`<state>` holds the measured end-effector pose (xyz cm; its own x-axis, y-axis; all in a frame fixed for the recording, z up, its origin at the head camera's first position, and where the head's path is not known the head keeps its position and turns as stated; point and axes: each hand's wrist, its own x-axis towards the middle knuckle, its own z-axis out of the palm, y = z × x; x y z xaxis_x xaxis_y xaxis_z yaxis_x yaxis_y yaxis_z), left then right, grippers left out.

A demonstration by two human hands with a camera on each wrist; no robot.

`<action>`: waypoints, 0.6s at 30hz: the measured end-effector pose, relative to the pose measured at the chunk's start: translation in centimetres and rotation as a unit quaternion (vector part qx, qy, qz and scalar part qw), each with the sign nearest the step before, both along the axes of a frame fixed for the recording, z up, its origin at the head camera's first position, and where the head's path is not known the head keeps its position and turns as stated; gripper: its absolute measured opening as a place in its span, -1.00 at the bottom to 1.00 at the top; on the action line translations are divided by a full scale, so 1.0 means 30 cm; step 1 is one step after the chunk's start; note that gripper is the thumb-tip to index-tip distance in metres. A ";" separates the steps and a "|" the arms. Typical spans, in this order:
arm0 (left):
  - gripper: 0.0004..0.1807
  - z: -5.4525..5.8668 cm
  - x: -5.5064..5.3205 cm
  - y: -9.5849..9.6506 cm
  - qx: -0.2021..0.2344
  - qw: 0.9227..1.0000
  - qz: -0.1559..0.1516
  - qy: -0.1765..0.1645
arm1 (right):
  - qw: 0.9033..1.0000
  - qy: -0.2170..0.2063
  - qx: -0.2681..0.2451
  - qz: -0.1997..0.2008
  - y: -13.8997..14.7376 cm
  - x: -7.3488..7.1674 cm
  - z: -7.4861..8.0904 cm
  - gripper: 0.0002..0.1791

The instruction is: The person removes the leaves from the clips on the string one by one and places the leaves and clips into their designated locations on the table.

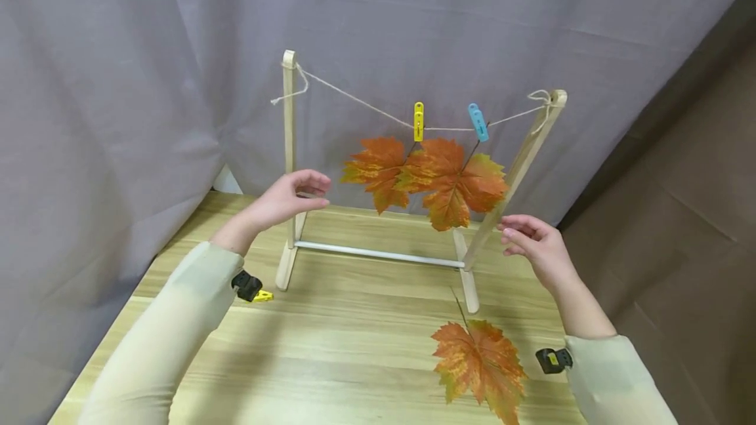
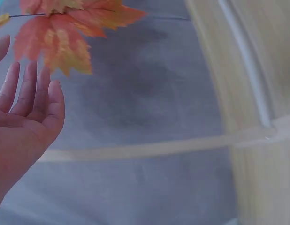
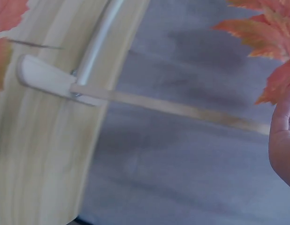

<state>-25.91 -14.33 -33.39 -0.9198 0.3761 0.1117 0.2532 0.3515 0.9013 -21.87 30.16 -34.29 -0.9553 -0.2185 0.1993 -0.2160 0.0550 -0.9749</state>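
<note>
The left hand (image 1: 289, 199) and right hand (image 1: 537, 246) are empty, fingers relaxed. A loose orange-and-yellow, fabric-like maple leaf (image 1: 481, 369) lies on the pale wood-grain counter (image 1: 331, 346), near and left of the right hand, the closer one; its thin dark stem (image 1: 461, 307) points far, slightly left.

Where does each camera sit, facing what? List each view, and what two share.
Head: worn on the head, facing forward and down at a pale wooden frame with hanging orange-yellow lobed leaves; left hand, right hand and cream sleeves show.
Left wrist: worn there, facing the frame and grey fabric curtain; left hand shows at the left edge.
Right wrist: worn there, facing both too; right hand partly shows at right edge.
Both wrist views share the thin white rod.
</note>
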 end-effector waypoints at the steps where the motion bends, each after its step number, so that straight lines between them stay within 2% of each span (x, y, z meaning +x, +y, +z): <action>1: -0.56 0.013 -0.002 0.010 0.001 1.000 -0.002 0.002 | 1.000 0.001 -0.001 0.003 -0.007 -0.001 0.008 -0.74; 7: -0.56 0.093 -0.007 0.054 0.014 1.000 -0.018 0.014 | 1.000 0.004 0.006 0.013 -0.062 -0.019 0.053 -0.78; 11: -0.54 0.147 -0.014 0.083 0.016 0.999 -0.030 0.032 | 1.000 0.010 0.010 0.013 -0.105 -0.041 0.085 -0.81; 18: -0.56 0.254 -0.025 0.138 0.029 0.996 -0.034 0.071 | 0.999 0.026 0.007 0.019 -0.181 -0.076 0.121 -0.82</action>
<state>-26.68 -10.19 -25.77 -0.8659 0.4258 0.2623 0.4008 0.2771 0.8733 -24.14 24.73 -30.65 -0.9345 -0.2584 0.2447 -0.2682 0.0594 -0.9615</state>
